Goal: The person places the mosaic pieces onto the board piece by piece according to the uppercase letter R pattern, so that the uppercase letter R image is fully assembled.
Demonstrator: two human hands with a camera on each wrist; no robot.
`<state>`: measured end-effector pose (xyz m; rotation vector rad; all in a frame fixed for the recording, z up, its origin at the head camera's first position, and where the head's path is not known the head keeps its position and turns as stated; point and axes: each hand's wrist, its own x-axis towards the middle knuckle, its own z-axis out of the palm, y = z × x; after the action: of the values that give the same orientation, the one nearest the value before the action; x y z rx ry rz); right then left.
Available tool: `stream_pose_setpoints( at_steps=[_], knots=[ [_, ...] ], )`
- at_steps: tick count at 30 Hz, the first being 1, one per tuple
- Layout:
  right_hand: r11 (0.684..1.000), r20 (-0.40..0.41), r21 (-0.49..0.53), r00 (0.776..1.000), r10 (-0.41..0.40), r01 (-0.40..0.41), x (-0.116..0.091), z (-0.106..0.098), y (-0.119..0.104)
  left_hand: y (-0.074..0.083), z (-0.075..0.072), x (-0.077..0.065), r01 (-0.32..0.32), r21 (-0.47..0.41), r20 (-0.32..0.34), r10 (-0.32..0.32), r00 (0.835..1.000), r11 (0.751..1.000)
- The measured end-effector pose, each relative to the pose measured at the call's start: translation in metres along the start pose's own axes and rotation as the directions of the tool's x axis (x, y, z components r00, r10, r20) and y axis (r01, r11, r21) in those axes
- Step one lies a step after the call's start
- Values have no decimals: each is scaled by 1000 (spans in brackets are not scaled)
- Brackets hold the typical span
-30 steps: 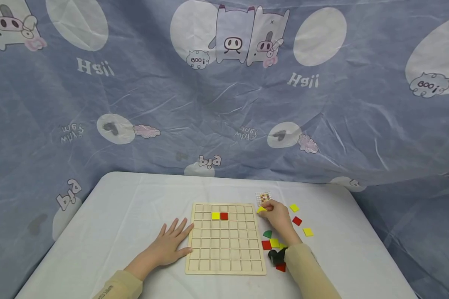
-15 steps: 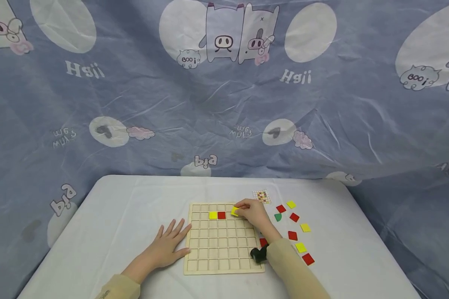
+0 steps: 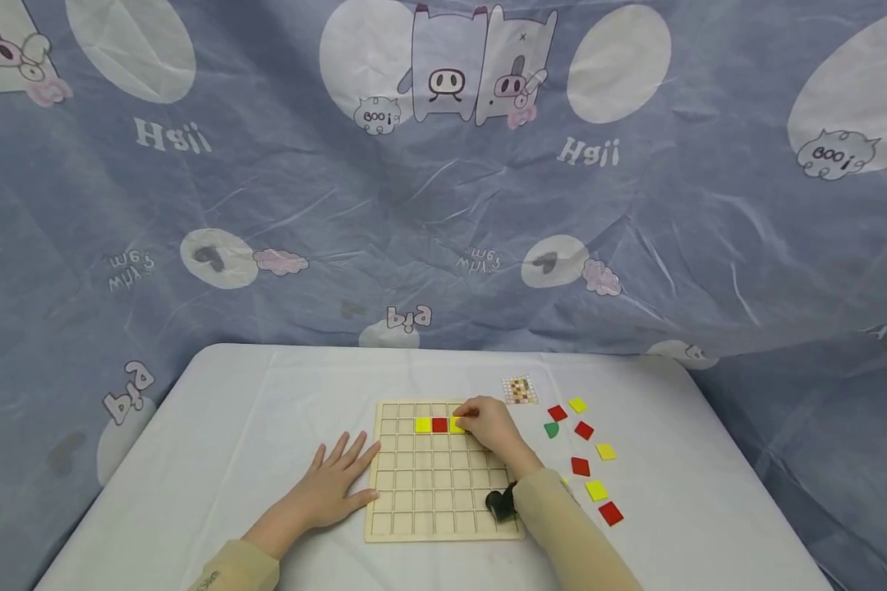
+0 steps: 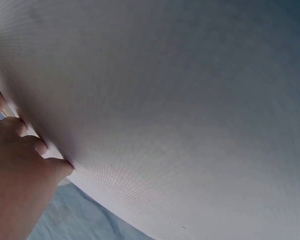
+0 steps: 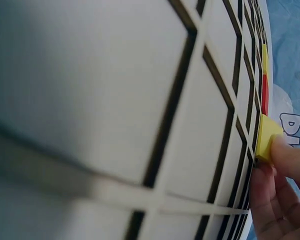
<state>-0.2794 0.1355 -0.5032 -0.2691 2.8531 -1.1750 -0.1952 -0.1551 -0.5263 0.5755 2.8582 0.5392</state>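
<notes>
Watching from the head view, we are finding the right hand (image 3: 490, 425) pinching a yellow tile (image 3: 456, 424) between thumb and fingers. That tile is sitting at the 5th cell from the left, 2nd row from the far edge, of the wooden grid board (image 3: 442, 480); in the right wrist view it is leaning slightly, and we are failing to tell whether it is fully seated. To its left, 1 red tile (image 3: 439, 425) and 1 other yellow tile (image 3: 423, 425) are filling cells 4 and 3.

We are seeing the left hand (image 3: 331, 490) lying released, fingers spread, its tips meeting the board's left edge. Right of the board, we are counting 4 loose red pieces (image 3: 580, 466), 3 loose yellow pieces (image 3: 597, 490) and 1 green quarter-round (image 3: 551, 429), plus a yellow sliver (image 3: 565, 482) that the right sleeve (image 3: 569, 525) is partly hiding. Beyond the board's far right corner, a small patterned card (image 3: 520, 390) is lying on the white table (image 3: 288, 402).
</notes>
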Motion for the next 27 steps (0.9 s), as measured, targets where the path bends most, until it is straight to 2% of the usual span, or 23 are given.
stream_pose_setpoints(
  at_steps=[12,15,21,27],
  knots=[
    [998,-20,-55,1000,-2,1,-1,4,-3,-2,1,1,-7,15,-8,7,1000,1000],
    [999,-29,-29,999,17,-17,-4,-1,-1,-1,1,0,-4,7,-3,4,1000,1000],
    [995,-91,23,991,99,-98,-13,-33,17,-2,2,0,-9,-4,-1,9,1000,1000],
    [976,-135,20,967,217,-216,-22,-69,50,-5,1,0,-14,2,-8,14,1000,1000]
  ],
)
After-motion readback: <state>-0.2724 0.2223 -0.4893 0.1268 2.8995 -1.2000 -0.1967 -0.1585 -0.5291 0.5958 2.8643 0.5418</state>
